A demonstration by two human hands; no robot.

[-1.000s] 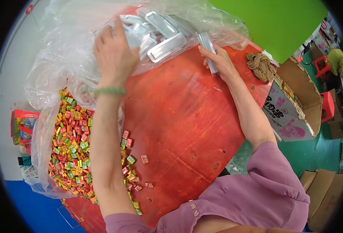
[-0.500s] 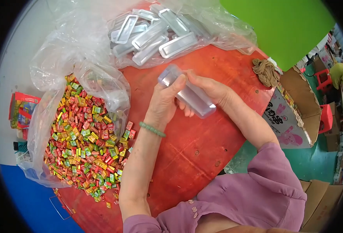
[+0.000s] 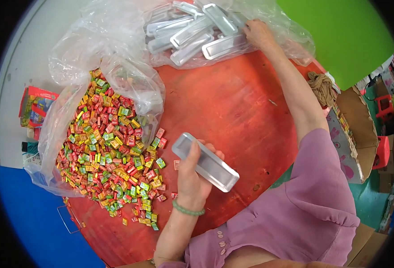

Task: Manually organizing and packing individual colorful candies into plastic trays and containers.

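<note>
My left hand point(image 3: 196, 178) grips a long clear plastic box point(image 3: 206, 162) over the red tabletop, thumb across its top and fingers behind it. The box is tilted, its lower end toward the right. My right arm stretches to the far side, where my right hand point(image 3: 259, 33) touches the right edge of a heap of clear plastic boxes point(image 3: 192, 31) on a plastic bag. Its fingers are bent, and what they grip is partly hidden. A big pile of small wrapped candies point(image 3: 112, 152), red, yellow and green, lies left of my left hand.
A clear plastic bag point(image 3: 148, 96) spreads around the candies. The red table point(image 3: 232, 98) has a crumpled brown cloth point(image 3: 322, 85) at its right edge. Beyond are an open cardboard carton point(image 3: 355, 129) and red stools point(image 3: 381, 152). At far left stands a red package point(image 3: 38, 107).
My right hand has left the box and reached away to the heap of boxes. My left hand, still holding its box, has come nearer and lower. More candies lie loose near the left wrist.
</note>
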